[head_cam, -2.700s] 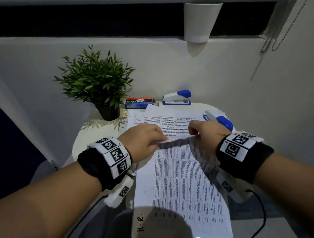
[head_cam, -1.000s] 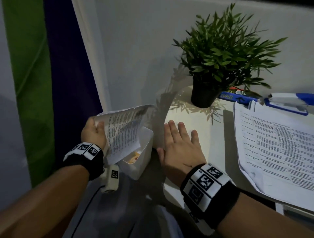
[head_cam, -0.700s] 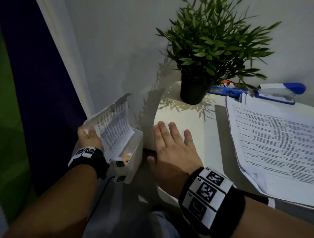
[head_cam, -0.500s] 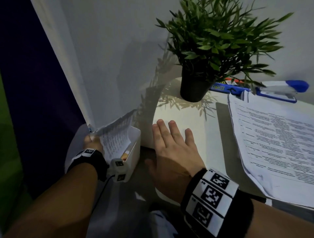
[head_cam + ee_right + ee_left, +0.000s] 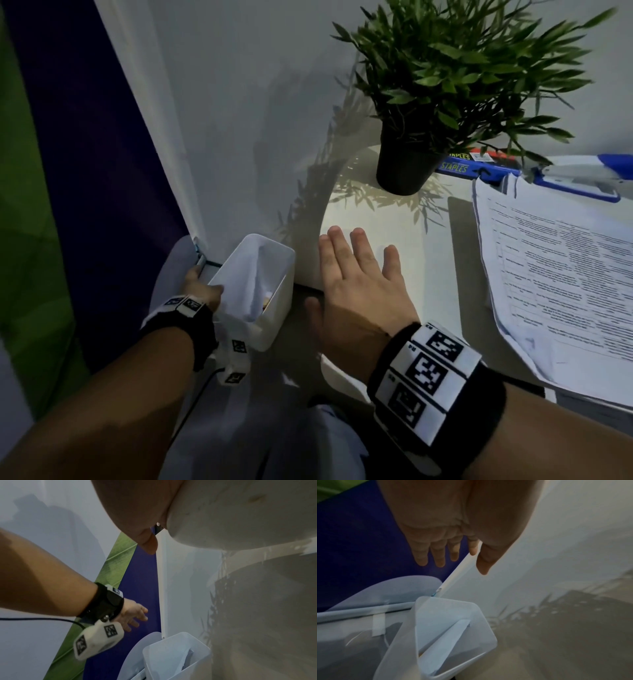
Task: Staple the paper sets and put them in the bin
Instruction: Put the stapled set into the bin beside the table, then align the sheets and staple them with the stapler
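White folded paper set (image 5: 251,287) stands slanted inside translucent bin (image 5: 274,329).

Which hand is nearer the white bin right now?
Left. The left hand hangs open just beside the white bin, at its far-left rim, holding nothing. The right hand lies flat on the table, off to the bin's right.

Head view: from above, facing down-left over table edge (image 5: 342,219) and white bin (image 5: 274,329). Left wrist view: close above bin (image 5: 488,632), facing down past fingers. Right wrist view: under table edge, facing left. Bin (image 5: 202,654) shared by all three.
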